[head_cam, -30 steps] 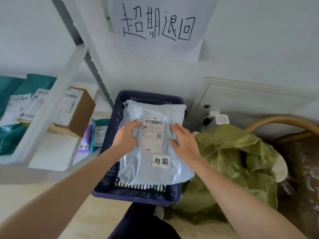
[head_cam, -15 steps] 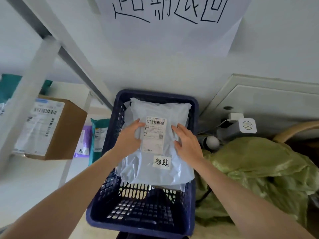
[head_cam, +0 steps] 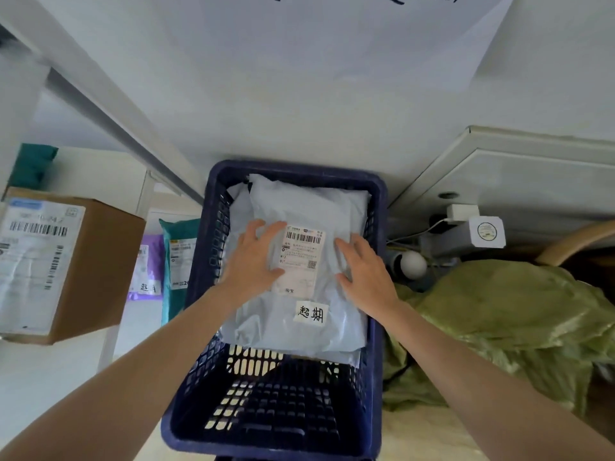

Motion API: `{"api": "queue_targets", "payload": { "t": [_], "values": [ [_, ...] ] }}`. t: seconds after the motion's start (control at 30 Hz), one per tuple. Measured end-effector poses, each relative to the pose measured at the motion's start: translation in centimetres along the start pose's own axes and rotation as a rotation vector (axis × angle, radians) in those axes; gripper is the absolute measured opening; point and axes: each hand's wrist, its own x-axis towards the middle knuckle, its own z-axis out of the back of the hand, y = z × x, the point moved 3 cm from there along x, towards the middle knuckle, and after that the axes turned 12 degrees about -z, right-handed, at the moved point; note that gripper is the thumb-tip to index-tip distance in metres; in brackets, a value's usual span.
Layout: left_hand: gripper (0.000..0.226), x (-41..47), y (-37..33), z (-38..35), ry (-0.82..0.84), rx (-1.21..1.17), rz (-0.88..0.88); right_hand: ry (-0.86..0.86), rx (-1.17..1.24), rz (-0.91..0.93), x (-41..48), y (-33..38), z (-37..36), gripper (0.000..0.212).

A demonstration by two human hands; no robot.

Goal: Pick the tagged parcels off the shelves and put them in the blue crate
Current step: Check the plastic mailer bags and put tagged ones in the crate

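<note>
Since the grey parcel [head_cam: 266, 327] is a soft plastic mailer, creased and puffed rather than boxy, it is probably light, limp and a little slick. It would sag if lifted by one corner, so the better hold is at its two long edges, or flat from beneath, and not on the shipping label [head_cam: 301, 257]. Its handwritten tag [head_cam: 310, 313] sits just nearer the person than the label, between the two wrists. The parcel lies directly under both grips, in the far half of the blue crate [head_cam: 299, 169], with what looks like a second pale bag [head_cam: 239, 207] partly beneath it. The left grip [head_cam: 254, 257] is released, fingers spread and laid flat on the plastic just beside the label's left edge. The right grip [head_cam: 366, 274] is likewise released, its straight fingers pressing the parcel's right side close to the crate wall. Neither curls round anything, so this parcel seems delivered and is merely being settled. Outward of the left grip, beyond the crate wall, a teal parcel [head_cam: 178, 254] and a purple parcel [head_cam: 146, 271] bearing a similar tag stand on the shelves, with a cardboard box [head_cam: 100, 261] farther out. Outward of the right grip lies a crumpled green sack [head_cam: 515, 311].
</note>
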Motion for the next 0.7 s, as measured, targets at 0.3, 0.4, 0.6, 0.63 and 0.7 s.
{"api": "queue_targets", "payload": {
  "t": [0.3, 0.4, 0.6, 0.63, 0.7],
  "values": [
    [0.126, 1.1, 1.2, -1.0, 0.332, 0.547, -0.183, 0.168, -0.4, 0.15, 1.3, 0.1, -1.0, 0.114],
    [0.13, 1.6, 1.7, -1.5, 0.357, 0.578, -0.195, 0.185, -0.425, 0.127, 1.9, 0.1, -1.5, 0.118],
    [0.131, 2.2, 2.1, -2.3, 0.37, 0.566, -0.177, 0.203, -0.428, 0.096, 2.7, 0.1, -2.6, 0.114],
    [0.13, 2.4, 2.1, -2.5, 0.376, 0.563, -0.168, 0.209, -0.423, 0.092, 2.9, 0.1, -2.8, 0.114],
    [0.129, 2.6, 2.1, -2.9, 0.382, 0.566, -0.151, 0.22, -0.417, 0.086, 3.1, 0.2, -3.1, 0.115]
  ]
}}
